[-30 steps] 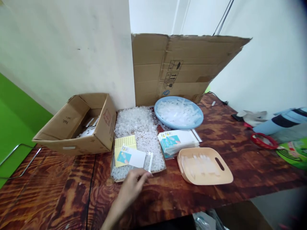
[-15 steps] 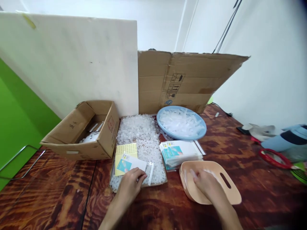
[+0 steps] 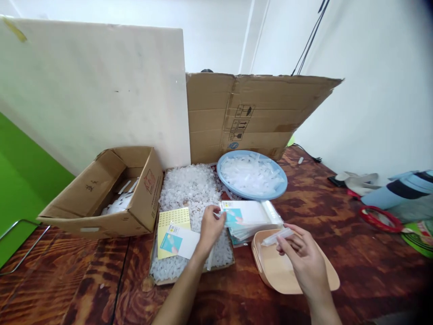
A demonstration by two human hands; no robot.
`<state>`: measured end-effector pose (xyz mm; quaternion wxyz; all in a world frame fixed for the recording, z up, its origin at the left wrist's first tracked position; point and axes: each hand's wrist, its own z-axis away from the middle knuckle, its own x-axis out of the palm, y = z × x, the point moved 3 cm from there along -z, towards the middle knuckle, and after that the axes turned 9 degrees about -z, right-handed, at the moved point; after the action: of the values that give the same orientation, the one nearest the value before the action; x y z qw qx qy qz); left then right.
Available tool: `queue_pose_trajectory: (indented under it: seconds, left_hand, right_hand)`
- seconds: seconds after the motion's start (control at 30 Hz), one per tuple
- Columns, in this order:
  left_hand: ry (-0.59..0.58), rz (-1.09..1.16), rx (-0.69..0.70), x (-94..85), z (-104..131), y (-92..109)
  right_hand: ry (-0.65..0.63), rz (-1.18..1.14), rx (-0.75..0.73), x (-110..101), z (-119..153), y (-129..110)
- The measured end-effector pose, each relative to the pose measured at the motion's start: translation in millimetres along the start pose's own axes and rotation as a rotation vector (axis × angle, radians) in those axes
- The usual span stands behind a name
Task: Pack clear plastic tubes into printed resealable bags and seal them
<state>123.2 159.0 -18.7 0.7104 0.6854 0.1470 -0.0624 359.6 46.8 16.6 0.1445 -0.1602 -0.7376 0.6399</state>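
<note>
The left hand (image 3: 213, 228) is at the left edge of the stack of carded packets (image 3: 250, 215). Its thumb and fingers are bent close together beside the top packet, but it cannot be told whether they grip this packet or only touch it. The right hand (image 3: 304, 255) grasps some narrow clear plastic pieces (image 3: 278, 236) between its thumb and fingers. It holds them above the peach plastic tray (image 3: 277, 280), near the right end of the stack. How many pieces it has is not clear.

The stack lies on the wooden table (image 3: 81, 271), between the peach tray and a shallow cardboard tray (image 3: 165, 281), which is filled with small translucent bits (image 3: 189, 180). On these bits there is a yellow sheet (image 3: 165, 219) with rows of small dots, and 1 printed card (image 3: 186, 243) overlaps it. The left forearm passes in front of the shallow tray.

Behind the stack, a light-blue basin (image 3: 267, 197) carries a heap of translucent strips (image 3: 250, 174). At the left stands an open cardboard box (image 3: 101, 226) with white pieces (image 3: 118, 203) inside.
</note>
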Motion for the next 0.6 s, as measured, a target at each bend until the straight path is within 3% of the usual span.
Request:
queue_pose_trajectory:
  seconds: [0.13, 0.27, 0.4, 0.6]
  left_hand:
    - [0.012, 0.183, -0.086, -46.7, -0.7, -22.4]
    - [-0.011, 0.357, -0.172, -84.0, 20.4, -28.0]
    - [-0.017, 0.57, -0.278, -98.9, 44.5, -29.1]
    - [0.061, 0.545, -0.354, -108.5, 72.3, -38.7]
  right_hand:
    - [0.009, 0.059, -0.055, 7.9, 6.5, -0.8]
    - [0.033, 0.127, -0.114, 23.4, 12.7, 1.9]
    - [0.022, -0.048, -0.068, 48.2, 19.4, -1.6]
    - [-0.057, -0.428, 0.114, 83.2, 33.6, 3.1]
